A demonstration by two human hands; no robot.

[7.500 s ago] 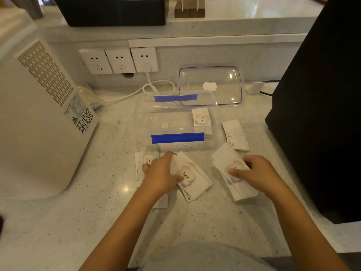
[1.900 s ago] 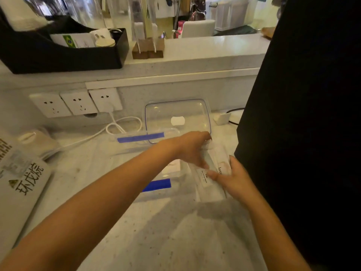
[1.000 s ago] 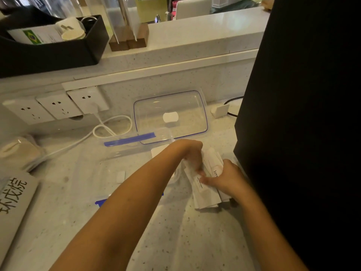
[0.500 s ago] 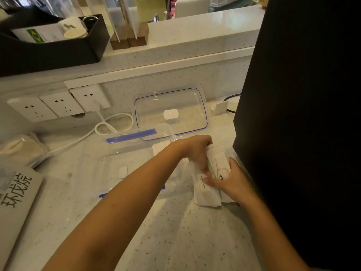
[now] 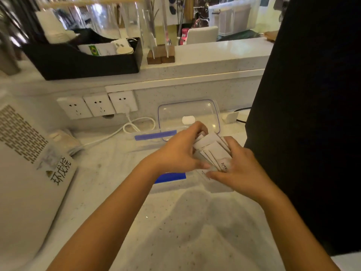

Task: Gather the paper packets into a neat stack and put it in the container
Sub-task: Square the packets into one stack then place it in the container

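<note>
Over the table (image 5: 175,231), your left hand (image 5: 181,153) and right hand (image 5: 240,169) grip fanned packets (image 5: 213,149); square them, then lower them into the container (image 5: 148,145).

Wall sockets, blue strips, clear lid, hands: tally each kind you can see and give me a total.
Wall sockets: 3, the rightmost with a plug in it
Blue strips on the clear container: 2
Clear lid: 1
Hands: 2, left hand and right hand, both in a grip on the paper packets
Total: 8
</note>
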